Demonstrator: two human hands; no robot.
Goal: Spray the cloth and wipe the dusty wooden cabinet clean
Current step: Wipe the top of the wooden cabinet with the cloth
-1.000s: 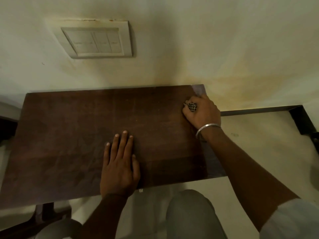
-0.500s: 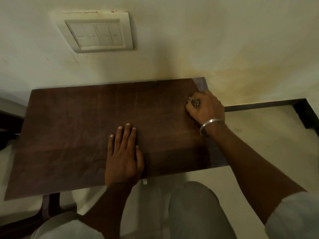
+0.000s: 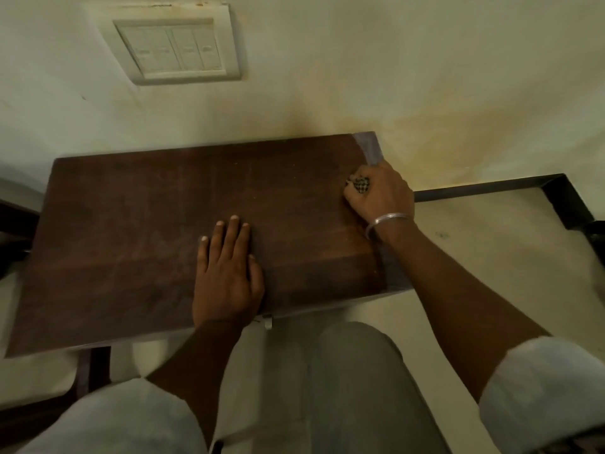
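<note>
The dark wooden cabinet top (image 3: 137, 231) fills the middle of the view, seen from above. My right hand (image 3: 381, 194) presses down near its far right corner, fingers closed around a small checked cloth (image 3: 359, 185); only a bunched bit of the cloth shows between the fingers. A metal bangle sits on that wrist. My left hand (image 3: 229, 270) lies flat on the top near the front edge, fingers together and holding nothing. No spray bottle is in view.
A white switch plate (image 3: 176, 47) is on the stained cream wall behind the cabinet. A dark skirting strip (image 3: 491, 186) runs along the pale floor to the right. My knees in grey trousers are below the front edge.
My right hand with the cloth has stayed pressed by the far right corner, shifting only slightly. My left hand stays flat. The view has tilted down a little.
</note>
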